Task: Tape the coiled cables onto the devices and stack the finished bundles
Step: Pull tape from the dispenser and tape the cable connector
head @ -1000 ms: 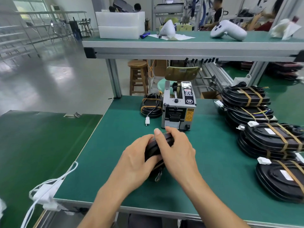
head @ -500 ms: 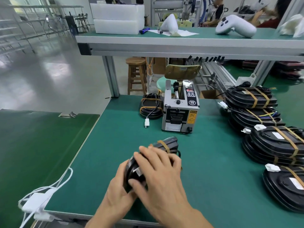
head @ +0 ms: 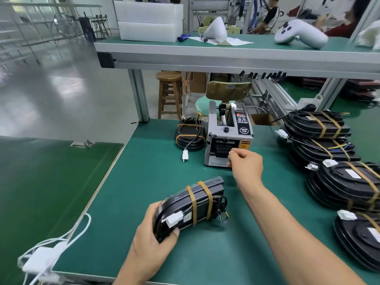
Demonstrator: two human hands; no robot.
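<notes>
Progress: stacks of black taped bundles (head: 329,153) sit at three o'clock — I judge several done, this one part-taped.
Left hand (head: 152,235): grasping the black oval device with two tan tape bands (head: 193,204), near six o'clock.
Right hand (head: 245,163): at twelve o'clock from the device, well apart, fingertips pinched at the grey tape dispenser (head: 226,138) mouth — tape itself too small to tell.
</notes>
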